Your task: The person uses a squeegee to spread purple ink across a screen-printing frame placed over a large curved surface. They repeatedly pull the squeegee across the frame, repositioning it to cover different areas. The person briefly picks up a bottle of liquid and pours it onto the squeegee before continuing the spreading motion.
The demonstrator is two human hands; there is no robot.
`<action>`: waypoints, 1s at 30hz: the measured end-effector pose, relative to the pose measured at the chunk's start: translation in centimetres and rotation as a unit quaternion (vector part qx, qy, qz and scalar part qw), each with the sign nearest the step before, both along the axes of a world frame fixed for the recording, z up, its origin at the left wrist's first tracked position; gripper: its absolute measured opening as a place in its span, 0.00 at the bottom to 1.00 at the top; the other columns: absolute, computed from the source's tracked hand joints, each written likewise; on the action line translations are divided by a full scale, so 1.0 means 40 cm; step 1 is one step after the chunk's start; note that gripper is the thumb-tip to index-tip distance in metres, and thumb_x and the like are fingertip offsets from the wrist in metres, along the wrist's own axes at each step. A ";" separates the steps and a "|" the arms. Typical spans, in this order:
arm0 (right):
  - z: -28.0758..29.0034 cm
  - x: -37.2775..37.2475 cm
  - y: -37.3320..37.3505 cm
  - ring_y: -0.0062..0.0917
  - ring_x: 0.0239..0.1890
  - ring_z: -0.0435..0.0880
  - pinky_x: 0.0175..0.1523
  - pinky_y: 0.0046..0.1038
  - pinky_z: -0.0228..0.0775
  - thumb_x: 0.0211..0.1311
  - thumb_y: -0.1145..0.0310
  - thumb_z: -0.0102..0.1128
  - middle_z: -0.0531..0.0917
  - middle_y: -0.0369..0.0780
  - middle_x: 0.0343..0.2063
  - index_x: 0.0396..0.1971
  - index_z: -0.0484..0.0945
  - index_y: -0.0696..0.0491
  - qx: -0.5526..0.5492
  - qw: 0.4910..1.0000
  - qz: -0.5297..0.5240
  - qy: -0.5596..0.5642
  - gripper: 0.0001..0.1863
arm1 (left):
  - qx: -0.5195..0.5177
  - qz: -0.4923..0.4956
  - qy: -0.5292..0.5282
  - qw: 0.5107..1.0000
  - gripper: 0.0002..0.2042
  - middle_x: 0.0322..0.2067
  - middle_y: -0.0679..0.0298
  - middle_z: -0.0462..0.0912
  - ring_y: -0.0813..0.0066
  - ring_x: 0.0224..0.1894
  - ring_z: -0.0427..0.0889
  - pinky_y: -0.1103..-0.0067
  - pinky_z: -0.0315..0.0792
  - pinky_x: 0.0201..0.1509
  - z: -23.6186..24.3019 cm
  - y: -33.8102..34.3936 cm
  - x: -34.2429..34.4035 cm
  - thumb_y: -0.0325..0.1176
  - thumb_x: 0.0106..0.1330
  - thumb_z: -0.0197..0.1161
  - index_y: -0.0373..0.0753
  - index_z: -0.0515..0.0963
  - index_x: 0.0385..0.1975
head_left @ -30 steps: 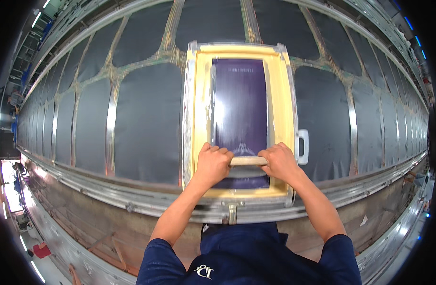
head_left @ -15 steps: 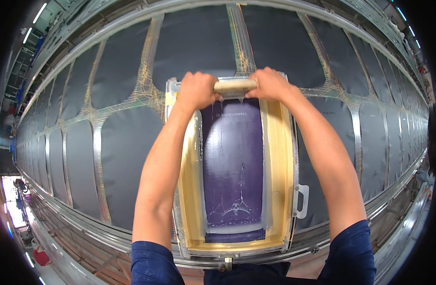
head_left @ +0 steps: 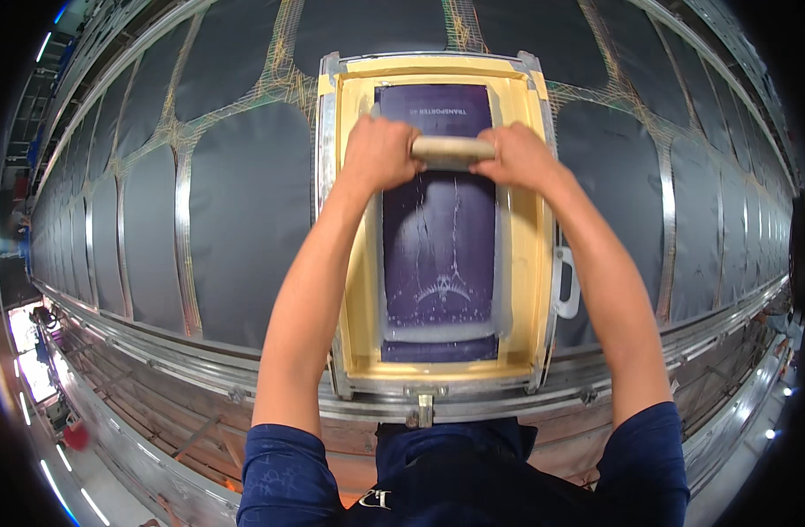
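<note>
Both my hands are closed on a pale wooden-handled squeegee (head_left: 452, 147), my left hand (head_left: 380, 149) at its left end and my right hand (head_left: 519, 154) at its right end. The squeegee lies crosswise over the upper part of a screen (head_left: 438, 246) with a purple middle, pale markings and streaks, bordered in yellow inside a metal frame (head_left: 328, 132). Whatever is under the squeegee's blade is hidden by it. A white loop handle (head_left: 567, 283) sticks out from the frame's right side.
The screen sits on a long table of dark grey panels (head_left: 244, 228) divided by stained strips. A metal rail (head_left: 201, 369) runs along the near edge, beside my body. Further metal tables or rails curve along the far and near sides, with strip lights at the rim.
My hands and the squeegee went from the screen's near end to its far edge half a second ago, and are now slightly back toward me. The view has shifted too.
</note>
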State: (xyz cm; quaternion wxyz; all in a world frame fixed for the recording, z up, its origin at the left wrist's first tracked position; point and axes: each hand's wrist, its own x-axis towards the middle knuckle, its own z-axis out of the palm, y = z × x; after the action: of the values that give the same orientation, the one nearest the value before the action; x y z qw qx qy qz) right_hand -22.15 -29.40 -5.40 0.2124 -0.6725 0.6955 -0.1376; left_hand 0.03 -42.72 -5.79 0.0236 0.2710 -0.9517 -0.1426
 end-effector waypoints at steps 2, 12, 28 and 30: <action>-0.010 0.086 0.124 0.47 0.32 0.86 0.41 0.44 0.77 0.50 0.61 0.76 0.86 0.48 0.25 0.29 0.86 0.53 -0.024 1.000 0.012 0.002 0.13 | 0.009 -0.004 0.013 1.000 0.13 0.21 0.61 0.84 0.57 0.28 0.84 0.64 0.73 0.48 -0.006 0.132 0.093 0.46 0.50 0.80 0.47 0.85 0.25; 0.059 0.380 0.620 0.39 0.48 0.84 0.54 0.39 0.74 0.51 0.60 0.77 0.88 0.45 0.39 0.38 0.87 0.54 0.022 0.998 -0.006 -0.052 0.18 | -0.022 0.021 0.093 0.995 0.13 0.34 0.70 0.85 0.66 0.37 0.82 0.67 0.67 0.47 -0.010 0.672 0.420 0.28 0.45 0.73 0.47 0.83 0.32; 0.034 0.099 0.543 0.31 0.33 0.82 0.44 0.35 0.73 0.70 0.62 0.64 0.83 0.42 0.29 0.34 0.78 0.55 -0.149 0.882 -0.443 -0.060 0.12 | 0.021 0.042 0.089 0.995 0.13 0.37 0.71 0.82 0.68 0.43 0.81 0.68 0.69 0.51 0.041 0.648 0.476 0.31 0.47 0.71 0.48 0.82 0.35; 0.078 0.135 0.514 0.28 0.33 0.82 0.45 0.34 0.73 0.70 0.62 0.64 0.84 0.41 0.29 0.34 0.78 0.56 -0.173 0.877 -0.442 -0.075 0.12 | 0.020 0.046 0.109 0.993 0.15 0.39 0.73 0.83 0.69 0.45 0.81 0.68 0.70 0.52 0.070 0.622 0.509 0.32 0.47 0.72 0.49 0.83 0.38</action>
State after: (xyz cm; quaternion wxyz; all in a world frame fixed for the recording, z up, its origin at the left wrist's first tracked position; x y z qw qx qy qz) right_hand -16.74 -8.85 -2.29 0.0618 -0.3091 0.8672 -0.3854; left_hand 20.38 -17.86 -2.99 0.1282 0.2975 -0.9271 -0.1886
